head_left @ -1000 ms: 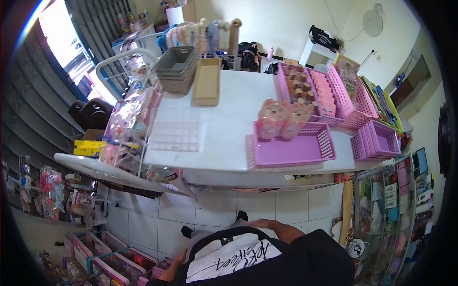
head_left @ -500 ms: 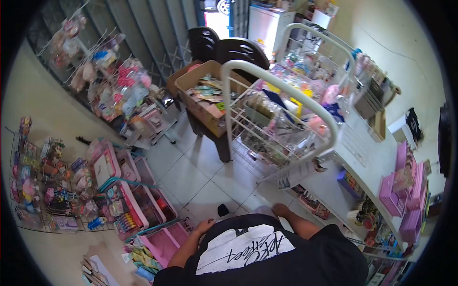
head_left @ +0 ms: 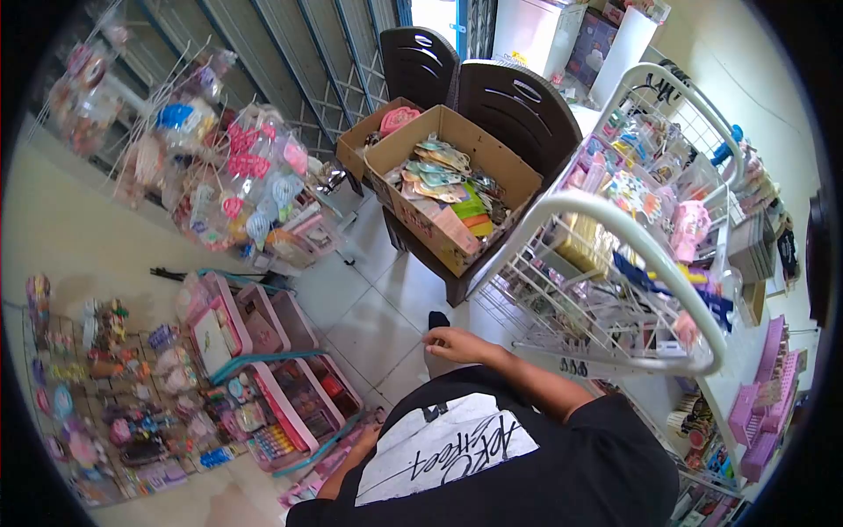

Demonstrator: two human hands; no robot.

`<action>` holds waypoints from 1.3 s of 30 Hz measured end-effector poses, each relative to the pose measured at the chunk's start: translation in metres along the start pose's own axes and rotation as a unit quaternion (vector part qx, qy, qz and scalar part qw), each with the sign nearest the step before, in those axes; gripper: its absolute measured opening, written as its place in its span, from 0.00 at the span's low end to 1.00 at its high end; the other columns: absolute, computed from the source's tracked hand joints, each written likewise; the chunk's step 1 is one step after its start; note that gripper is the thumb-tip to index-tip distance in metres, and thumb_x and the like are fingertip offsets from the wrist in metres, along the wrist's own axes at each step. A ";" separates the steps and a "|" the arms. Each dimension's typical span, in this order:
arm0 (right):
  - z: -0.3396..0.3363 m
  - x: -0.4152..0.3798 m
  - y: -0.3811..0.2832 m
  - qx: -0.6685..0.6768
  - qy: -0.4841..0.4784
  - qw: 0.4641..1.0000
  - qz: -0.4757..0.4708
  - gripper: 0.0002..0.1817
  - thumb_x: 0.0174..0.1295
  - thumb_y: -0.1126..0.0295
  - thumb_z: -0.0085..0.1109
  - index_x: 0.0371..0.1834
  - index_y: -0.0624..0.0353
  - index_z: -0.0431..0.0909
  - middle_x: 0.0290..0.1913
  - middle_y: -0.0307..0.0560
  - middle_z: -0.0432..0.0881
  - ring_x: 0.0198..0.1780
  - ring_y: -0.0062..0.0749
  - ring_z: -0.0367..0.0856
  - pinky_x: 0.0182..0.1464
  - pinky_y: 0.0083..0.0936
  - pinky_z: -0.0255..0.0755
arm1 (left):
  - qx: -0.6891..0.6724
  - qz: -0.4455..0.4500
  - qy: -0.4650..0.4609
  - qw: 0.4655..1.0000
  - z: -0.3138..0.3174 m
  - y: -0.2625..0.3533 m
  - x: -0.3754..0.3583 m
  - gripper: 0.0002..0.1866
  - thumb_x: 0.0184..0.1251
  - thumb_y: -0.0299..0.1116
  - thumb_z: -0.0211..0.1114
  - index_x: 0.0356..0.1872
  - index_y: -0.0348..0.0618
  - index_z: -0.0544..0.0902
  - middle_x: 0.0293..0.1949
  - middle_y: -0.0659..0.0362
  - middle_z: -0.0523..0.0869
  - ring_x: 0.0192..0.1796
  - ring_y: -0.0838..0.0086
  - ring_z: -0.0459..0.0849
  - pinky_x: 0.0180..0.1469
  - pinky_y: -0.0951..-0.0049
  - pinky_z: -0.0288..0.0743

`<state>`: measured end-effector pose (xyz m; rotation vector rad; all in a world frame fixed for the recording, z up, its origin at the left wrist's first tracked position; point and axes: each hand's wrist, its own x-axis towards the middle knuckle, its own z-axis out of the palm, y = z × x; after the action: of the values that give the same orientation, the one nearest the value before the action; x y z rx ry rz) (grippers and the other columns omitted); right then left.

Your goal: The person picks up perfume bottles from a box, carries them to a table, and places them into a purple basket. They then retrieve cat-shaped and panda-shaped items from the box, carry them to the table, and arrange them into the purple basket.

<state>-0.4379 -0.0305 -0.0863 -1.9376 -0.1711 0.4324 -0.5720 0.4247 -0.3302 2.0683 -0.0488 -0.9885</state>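
My right hand [head_left: 452,345] is in front of my body, above my leg, with its fingers loosely apart and nothing visible in them. My left hand [head_left: 367,436] hangs low beside the black shirt [head_left: 580,465], next to the pink shelving at the lower left; its fingers are mostly hidden. Ahead, an open cardboard box [head_left: 406,211] holds packaged goods and rests on a dark brown chair. A white wire basket rack [head_left: 606,215] filled with small packaged items stands to the right of the box.
Pink drawer units [head_left: 290,395] and a wall grid of accessories [head_left: 132,395] are on the left. Bagged goods [head_left: 255,176] hang at the upper left. Dark chairs [head_left: 518,101] stand behind the box. Purple baskets [head_left: 762,413] sit at the right. White floor tiles [head_left: 373,329] show ahead.
The view has shifted, with the cardboard box and wire rack appearing nearer. My right hand has come from the right side to the front of my body. My left hand is lower and less visible.
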 end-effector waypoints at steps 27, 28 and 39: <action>-0.150 0.143 -0.057 0.219 0.452 0.849 0.162 0.17 0.69 0.63 0.59 0.54 0.63 0.79 0.43 0.46 0.85 0.42 0.28 0.83 0.46 0.26 0.76 | 0.502 0.630 -0.135 0.577 -0.144 0.645 0.458 0.19 0.49 0.39 0.73 0.42 0.46 0.80 0.38 0.53 0.81 0.44 0.54 0.81 0.46 0.58 0.76; -0.153 0.150 -0.051 0.213 0.450 0.848 0.183 0.17 0.68 0.63 0.59 0.53 0.63 0.79 0.43 0.47 0.86 0.42 0.29 0.84 0.46 0.26 0.76 | 0.482 0.583 -0.160 0.634 -0.144 0.650 0.463 0.19 0.49 0.38 0.72 0.43 0.47 0.81 0.38 0.52 0.82 0.44 0.53 0.82 0.46 0.56 0.76; -0.174 0.303 0.079 0.319 0.323 0.823 0.342 0.15 0.63 0.63 0.63 0.39 0.68 0.78 0.22 0.47 0.81 0.16 0.32 0.77 0.19 0.27 0.72 | 0.378 0.461 -0.203 0.777 -0.192 0.706 0.484 0.10 0.53 0.35 0.70 0.34 0.41 0.85 0.34 0.51 0.88 0.40 0.55 0.87 0.45 0.58 0.80</action>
<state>-0.0990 -0.1164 -0.1653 -1.3122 1.0224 0.2134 0.0953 -0.0867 -0.0792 1.9874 -1.7609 -0.7746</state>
